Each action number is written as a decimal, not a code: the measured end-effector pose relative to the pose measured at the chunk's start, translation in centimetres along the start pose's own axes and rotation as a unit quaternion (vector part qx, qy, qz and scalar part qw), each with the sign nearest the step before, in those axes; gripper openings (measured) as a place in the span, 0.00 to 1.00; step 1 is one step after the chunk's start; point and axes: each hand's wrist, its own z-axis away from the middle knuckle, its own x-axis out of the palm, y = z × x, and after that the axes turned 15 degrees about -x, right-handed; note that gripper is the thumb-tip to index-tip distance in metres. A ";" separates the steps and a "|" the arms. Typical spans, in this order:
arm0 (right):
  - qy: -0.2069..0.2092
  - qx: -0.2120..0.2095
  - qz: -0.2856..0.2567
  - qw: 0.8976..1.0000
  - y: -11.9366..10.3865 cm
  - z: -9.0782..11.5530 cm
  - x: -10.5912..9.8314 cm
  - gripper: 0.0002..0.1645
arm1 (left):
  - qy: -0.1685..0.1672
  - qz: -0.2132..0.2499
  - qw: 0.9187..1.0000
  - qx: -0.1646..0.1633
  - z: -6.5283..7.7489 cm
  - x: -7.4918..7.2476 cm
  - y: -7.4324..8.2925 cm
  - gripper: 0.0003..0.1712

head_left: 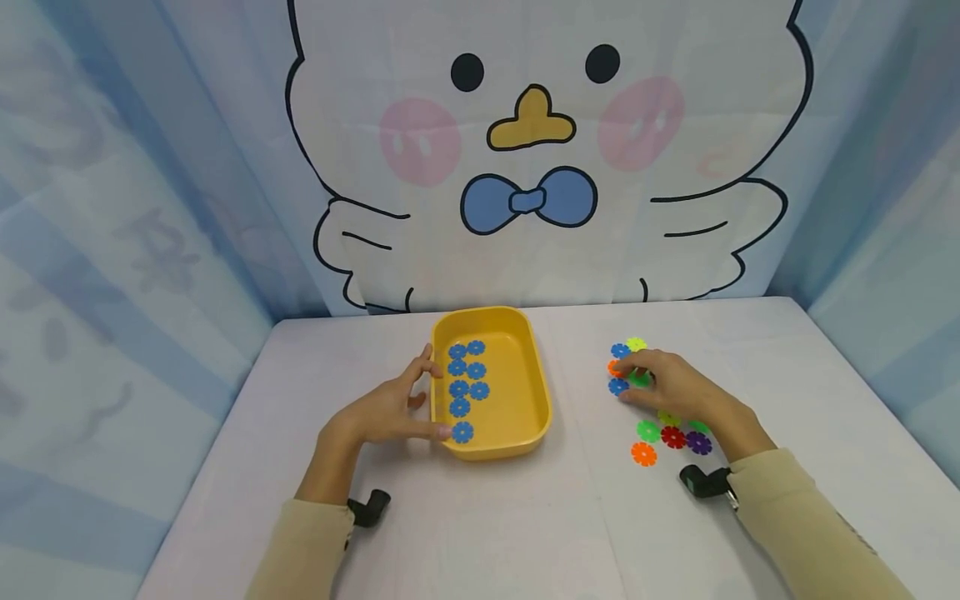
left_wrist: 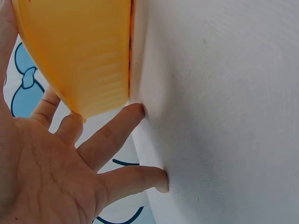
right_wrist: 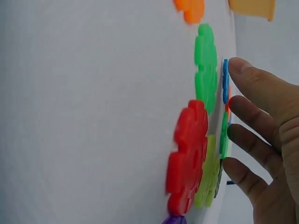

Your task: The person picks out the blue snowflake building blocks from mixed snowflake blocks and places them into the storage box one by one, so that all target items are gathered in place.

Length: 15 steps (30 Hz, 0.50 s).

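Observation:
A yellow tray [head_left: 491, 450] lies on the table with several blue flower-shaped plastic discs [head_left: 459, 388] in rows along its left side. My left hand [head_left: 390, 408] rests against the tray's left edge, thumb and index finger on the rim. In the left wrist view its fingers are spread, and two fingertips [left_wrist: 138, 110] touch the tabletop. Over the loose discs at the right hovers my right hand [head_left: 678, 387], fingers bent loosely and thumb apart. Its thumb is close to a blue disc [head_left: 618, 387]; an orange disc [head_left: 615, 367] and a green disc [head_left: 640, 379] lie by the fingers.
Nearer me on the white table [head_left: 525, 533] lie a red disc [head_left: 672, 437], a purple disc [head_left: 698, 442], an orange disc [head_left: 643, 454] and a green disc [head_left: 648, 431]. A cartoon-printed curtain [head_left: 525, 267] stands behind the table.

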 end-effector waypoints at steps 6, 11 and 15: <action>-0.010 -0.001 0.001 1.000 -0.2 -0.4 0.1 0.24 | 0.002 -0.002 1.000 -0.005 -0.1 0.1 0.0 0.49; -0.019 0.000 0.001 1.000 -0.3 -0.6 0.2 0.23 | 0.002 -0.003 1.000 -0.006 -0.1 0.1 0.0 0.49; -0.022 -0.014 -0.001 1.000 -0.3 -0.8 0.2 0.21 | 0.002 0.002 1.000 -0.004 -0.1 0.0 -0.1 0.49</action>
